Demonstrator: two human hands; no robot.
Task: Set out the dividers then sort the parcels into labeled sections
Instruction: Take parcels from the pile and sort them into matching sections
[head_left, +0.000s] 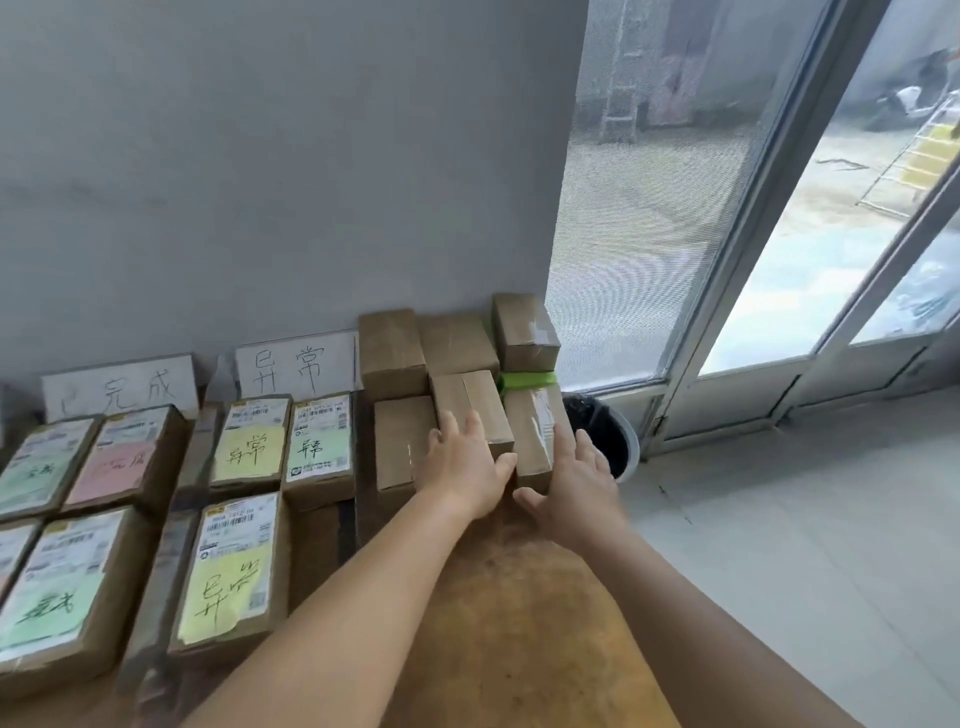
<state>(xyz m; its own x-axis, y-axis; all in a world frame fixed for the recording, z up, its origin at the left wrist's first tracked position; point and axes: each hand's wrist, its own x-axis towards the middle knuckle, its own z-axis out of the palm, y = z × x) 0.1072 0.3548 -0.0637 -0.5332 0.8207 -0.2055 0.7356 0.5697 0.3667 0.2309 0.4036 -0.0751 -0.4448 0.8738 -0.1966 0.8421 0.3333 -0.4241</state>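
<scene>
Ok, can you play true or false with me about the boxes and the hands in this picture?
1. Both hands are on the plain brown boxes. True: the left hand lies on the middle plain box, and the right hand touches the plain box with clear tape.
2. A white sign leans against the wall. True.
3. The box with the big yellow note is in the person's hands. False: it lies on the table, left of both hands.
4. The bin stands on the table. False: it stands on the floor beside the table.
5. Green tape shows between the boxes by the window. True.
</scene>
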